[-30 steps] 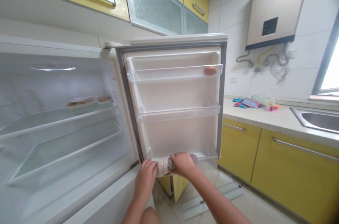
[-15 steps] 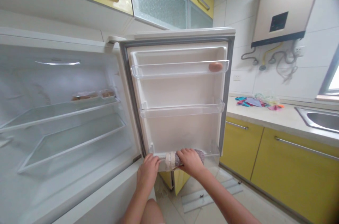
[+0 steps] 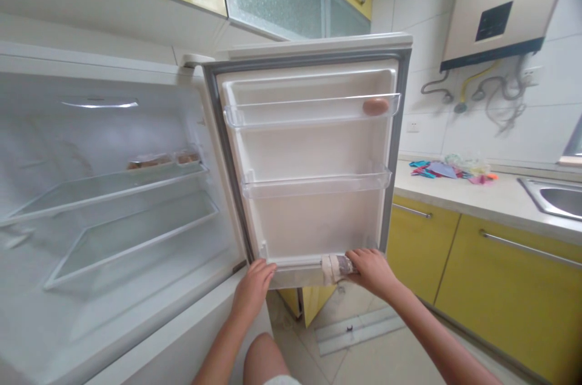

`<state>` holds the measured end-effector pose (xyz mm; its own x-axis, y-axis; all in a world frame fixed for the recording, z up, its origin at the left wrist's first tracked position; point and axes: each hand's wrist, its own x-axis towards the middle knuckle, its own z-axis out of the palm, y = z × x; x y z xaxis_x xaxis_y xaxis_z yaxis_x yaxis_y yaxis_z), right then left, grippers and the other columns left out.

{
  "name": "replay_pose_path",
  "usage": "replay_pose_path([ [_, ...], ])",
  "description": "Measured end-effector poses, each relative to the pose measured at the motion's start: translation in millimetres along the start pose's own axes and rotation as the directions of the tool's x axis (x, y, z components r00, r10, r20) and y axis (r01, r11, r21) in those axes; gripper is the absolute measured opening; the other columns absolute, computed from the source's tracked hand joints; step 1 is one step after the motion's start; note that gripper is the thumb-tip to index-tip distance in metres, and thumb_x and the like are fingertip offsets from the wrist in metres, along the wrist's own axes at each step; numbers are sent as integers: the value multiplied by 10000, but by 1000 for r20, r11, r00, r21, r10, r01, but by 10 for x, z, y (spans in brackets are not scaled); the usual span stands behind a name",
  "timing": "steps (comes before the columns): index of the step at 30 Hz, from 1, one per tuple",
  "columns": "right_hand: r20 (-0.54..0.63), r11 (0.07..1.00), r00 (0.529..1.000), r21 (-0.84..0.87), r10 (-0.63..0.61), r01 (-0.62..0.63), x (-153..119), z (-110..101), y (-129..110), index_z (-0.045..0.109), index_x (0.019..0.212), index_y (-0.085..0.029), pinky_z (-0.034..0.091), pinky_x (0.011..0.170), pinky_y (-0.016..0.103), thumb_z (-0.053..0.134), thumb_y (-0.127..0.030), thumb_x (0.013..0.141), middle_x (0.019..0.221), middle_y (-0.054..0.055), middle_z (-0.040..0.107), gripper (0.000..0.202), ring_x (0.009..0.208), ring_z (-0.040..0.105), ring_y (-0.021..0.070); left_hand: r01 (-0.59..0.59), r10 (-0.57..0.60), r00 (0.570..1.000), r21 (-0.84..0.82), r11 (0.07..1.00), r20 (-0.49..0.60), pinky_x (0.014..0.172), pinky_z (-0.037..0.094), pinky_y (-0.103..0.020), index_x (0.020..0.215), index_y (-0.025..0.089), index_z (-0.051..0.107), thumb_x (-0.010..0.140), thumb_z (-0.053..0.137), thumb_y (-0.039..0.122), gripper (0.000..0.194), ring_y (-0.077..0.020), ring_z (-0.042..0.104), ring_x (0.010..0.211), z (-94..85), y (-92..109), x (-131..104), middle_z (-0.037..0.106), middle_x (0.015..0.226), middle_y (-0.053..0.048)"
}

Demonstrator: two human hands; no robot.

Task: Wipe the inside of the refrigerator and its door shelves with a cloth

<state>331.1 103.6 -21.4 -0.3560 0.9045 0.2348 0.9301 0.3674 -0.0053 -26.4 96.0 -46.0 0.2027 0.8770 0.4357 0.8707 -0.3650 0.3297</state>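
Observation:
The open refrigerator door [image 3: 313, 215] stands before me. Its bottom clear plastic door shelf [image 3: 295, 277] lies between my two hands. At the shelf's left end, my left hand [image 3: 253, 285] has its fingers curled over the rim. My right hand [image 3: 371, 271] is closed on a folded beige and greyish-purple cloth [image 3: 334, 268], near the right end of that shelf. The cloth drapes over the front rim, and part of it is hidden beneath my fingers. Higher up are a middle door shelf [image 3: 313, 186] and a top door shelf [image 3: 291, 115], which holds a brown egg [image 3: 375, 107].
Inside the refrigerator, food packs [image 3: 152, 160] sit on a glass shelf [image 3: 113, 188]. To the right, a counter [image 3: 477, 198] bears colourful cloths [image 3: 441, 170] beside a sink [image 3: 561, 198]. A flat white panel [image 3: 359, 331] lies on the floor below the door.
My right hand has slid the cloth rightwards along the bottom door shelf. My left hand stays at the shelf's left end. The view has shifted slightly.

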Motion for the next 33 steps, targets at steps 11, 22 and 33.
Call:
replay_pose_path([
  [11,139,994,985,44,-102,97,478,-92,-627,671,1026,-213,500,731,329,617,-493,848,1040,119,767,336,942,733,290,17,-16,999,-20,1000,39,1096,485,-454,1163,249,730,941,471,204,344,-247,595,1243,-41,81,35,746,1184,-74],
  [22,106,974,972,109,-211,200,850,0,-1602,652,1075,-167,548,759,341,677,-483,840,1049,138,758,394,946,738,280,373,-373,922,21,928,105,824,498,-274,1388,204,540,831,545,116,565,-181,698,908,-197,-54,23,765,1020,-68],
  [33,8,949,957,132,-290,287,685,26,-1545,583,1108,-181,507,845,347,651,-379,886,1088,106,705,305,1043,667,260,268,-260,954,-38,963,147,890,500,-290,1310,222,615,874,437,106,485,-199,703,1047,-311,-118,-52,759,1175,-89],
])
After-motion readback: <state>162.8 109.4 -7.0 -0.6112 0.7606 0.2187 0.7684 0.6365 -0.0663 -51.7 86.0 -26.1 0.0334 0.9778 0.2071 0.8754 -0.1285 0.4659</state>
